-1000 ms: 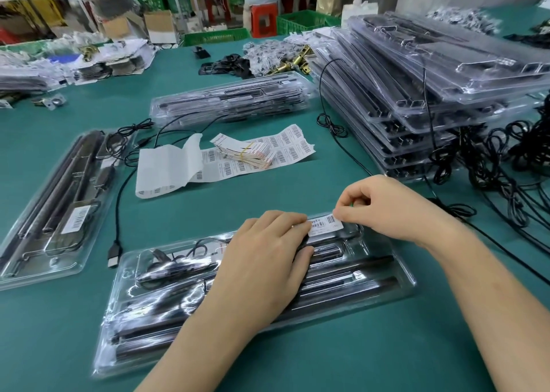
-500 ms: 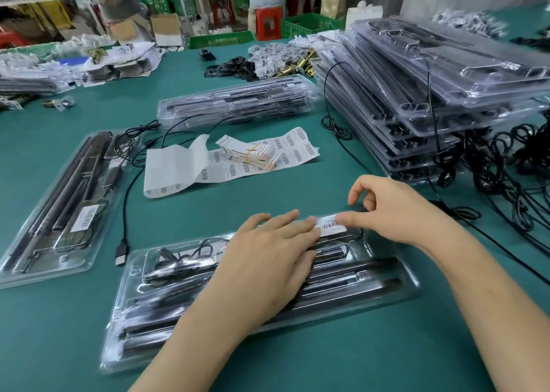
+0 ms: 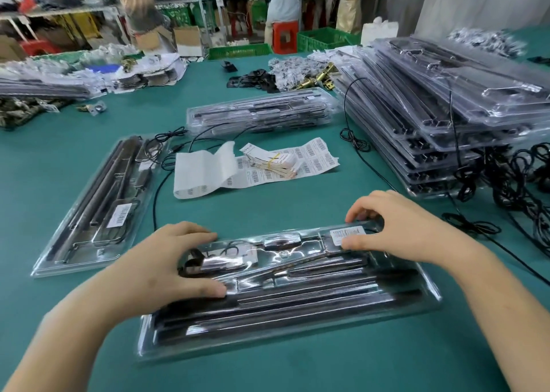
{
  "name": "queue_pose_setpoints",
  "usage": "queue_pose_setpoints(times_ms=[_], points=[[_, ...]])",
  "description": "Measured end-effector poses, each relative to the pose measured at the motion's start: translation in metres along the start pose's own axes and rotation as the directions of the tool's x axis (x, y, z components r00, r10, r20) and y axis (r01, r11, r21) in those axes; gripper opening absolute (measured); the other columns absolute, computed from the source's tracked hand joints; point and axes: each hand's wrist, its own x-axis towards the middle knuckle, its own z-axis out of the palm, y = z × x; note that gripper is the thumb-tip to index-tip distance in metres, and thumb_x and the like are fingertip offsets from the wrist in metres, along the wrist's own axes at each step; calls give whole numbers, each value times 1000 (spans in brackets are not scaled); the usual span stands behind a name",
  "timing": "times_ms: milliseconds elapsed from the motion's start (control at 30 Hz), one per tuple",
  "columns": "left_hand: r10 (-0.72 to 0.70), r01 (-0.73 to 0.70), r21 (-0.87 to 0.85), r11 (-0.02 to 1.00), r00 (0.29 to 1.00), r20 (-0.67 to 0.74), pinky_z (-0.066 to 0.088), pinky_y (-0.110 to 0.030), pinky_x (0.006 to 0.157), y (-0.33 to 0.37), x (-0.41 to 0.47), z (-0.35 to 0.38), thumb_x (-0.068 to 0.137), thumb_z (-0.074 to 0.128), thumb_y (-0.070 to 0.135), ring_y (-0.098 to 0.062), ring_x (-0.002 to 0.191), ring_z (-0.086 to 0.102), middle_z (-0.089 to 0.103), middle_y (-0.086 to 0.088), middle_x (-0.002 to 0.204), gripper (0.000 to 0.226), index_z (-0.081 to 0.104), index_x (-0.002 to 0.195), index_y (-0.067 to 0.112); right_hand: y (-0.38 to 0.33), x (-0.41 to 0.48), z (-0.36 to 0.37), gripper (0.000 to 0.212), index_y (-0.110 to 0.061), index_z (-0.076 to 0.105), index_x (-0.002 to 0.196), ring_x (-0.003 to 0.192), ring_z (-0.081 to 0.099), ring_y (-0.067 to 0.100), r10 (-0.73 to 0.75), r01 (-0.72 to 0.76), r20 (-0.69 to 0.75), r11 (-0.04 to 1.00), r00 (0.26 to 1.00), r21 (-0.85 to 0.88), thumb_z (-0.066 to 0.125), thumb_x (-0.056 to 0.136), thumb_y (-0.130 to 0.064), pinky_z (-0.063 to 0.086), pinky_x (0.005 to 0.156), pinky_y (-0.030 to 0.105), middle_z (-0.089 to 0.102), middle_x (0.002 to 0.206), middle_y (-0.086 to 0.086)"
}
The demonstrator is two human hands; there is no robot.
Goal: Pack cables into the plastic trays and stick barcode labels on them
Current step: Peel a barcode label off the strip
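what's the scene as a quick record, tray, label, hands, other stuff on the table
front: tray, clear, packed, on the table
label: label stuck at the tray's far right end
left: left hand grips the tray's left part, thumb on top, fingers at the far edge
right: right hand grips the far right end, thumb touching the label
left side: second tray, already labelled
middle: label sheet
right side: tray stack, loose cables
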Motion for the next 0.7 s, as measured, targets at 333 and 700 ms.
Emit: queue_pose_setpoints(times_ms=[333,700], points=[[70,-69,-39,997,997,19,39,-32,107,-9,11,-1,43,62,101,2,123,40,43,31,122,102,47,132,55,-16,-4,-17,76,-34,64,88,68,54,5,94,-84,287,995,953,-48,68,42,-95,52,71,35,66,90,-6],[-6,-142,-568,811,968,-251,47,-19,95,-36,3,9,63,85,70,5,113,63,66,26,119,63,65,119,53,-18,-13,-32,58,-26,45,80,56,37,11,13,-80,412,986,911,146,83,67,-68,29,49,20,53,61,-9]])
